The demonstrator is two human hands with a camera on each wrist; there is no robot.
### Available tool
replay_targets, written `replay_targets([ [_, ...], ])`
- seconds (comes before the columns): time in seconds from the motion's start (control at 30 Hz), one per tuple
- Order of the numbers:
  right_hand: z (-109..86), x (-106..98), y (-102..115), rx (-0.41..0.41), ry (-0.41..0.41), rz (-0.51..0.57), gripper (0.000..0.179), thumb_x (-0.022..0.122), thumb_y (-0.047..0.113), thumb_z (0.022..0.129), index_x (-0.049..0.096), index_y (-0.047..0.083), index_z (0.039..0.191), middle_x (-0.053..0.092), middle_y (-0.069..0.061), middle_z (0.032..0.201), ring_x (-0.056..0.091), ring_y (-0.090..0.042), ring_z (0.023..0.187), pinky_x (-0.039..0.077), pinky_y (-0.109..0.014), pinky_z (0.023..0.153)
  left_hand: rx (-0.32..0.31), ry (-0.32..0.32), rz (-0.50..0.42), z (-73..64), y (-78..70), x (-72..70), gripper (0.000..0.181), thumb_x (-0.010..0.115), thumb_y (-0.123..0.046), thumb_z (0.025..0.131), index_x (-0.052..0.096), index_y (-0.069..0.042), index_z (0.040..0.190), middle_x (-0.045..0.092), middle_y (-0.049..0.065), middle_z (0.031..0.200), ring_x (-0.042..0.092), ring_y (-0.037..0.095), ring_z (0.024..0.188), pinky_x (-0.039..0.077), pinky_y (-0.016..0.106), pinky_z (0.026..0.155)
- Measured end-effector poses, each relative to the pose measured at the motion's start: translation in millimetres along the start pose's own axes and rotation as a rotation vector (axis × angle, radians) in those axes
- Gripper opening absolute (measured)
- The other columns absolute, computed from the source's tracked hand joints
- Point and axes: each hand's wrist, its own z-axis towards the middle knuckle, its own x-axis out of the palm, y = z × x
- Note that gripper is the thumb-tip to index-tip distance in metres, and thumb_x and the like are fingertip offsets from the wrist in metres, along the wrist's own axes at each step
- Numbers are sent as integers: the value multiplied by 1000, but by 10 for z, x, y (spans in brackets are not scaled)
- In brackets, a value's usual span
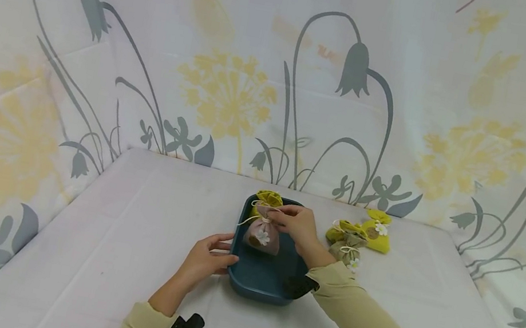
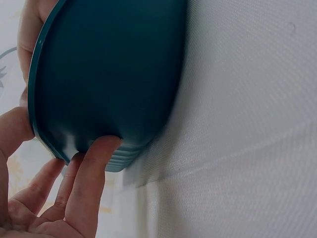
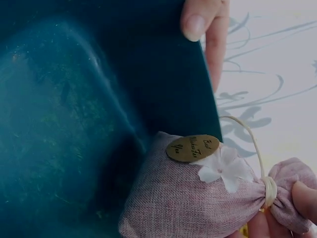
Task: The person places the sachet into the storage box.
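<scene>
A dusty-pink drawstring pouch (image 3: pixel 193 198) with a white flower and an oval tag hangs by its gathered neck from my right hand (image 1: pixel 296 226), pinched between thumb and fingers. It is over the far left part of a dark teal tray (image 1: pixel 264 280), and the right wrist view shows its side right by the tray wall. Behind it a yellow pouch (image 1: pixel 269 197) sits at the tray's far end, partly hidden. My left hand (image 1: pixel 208 256) holds the tray's left side, thumb at the rim and fingers (image 2: pixel 86 183) along the outer wall.
Right of the tray, several more pouches lie on the white-covered table (image 1: pixel 122 256): an olive-beige one (image 1: pixel 348 248) in front, a yellow one (image 1: pixel 378 232) with a white flower behind. A flower-printed cloth (image 1: pixel 244 27) stands behind the table.
</scene>
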Motion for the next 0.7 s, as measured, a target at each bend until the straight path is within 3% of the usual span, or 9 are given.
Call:
replay_targets([
  [0.2,25,77,-14,17,-31,-30,22,71,8,82,68,-6,98,67,-11,90,65,-16,72,56,-33,70,0,1,-7,10,12,-2,53,66,-2,84,46,5,132,50,30,119,61,31,99,55,41,75],
  [0.47,47,81,-33,31,-14,-47,23,71,9,82,68,-6,100,67,-12,92,65,-17,73,56,-34,72,4,4,-4,18,27,1,53,66,-2,84,46,5,132,50,31,119,61,31,99,55,40,74],
  [0.7,19,7,-44,-4,28,-127,25,71,10,83,68,-3,104,67,-11,97,63,-21,86,51,-42,84,-4,-6,-12,167,265,-27,55,69,-5,83,47,1,133,52,27,119,61,31,99,56,38,71],
])
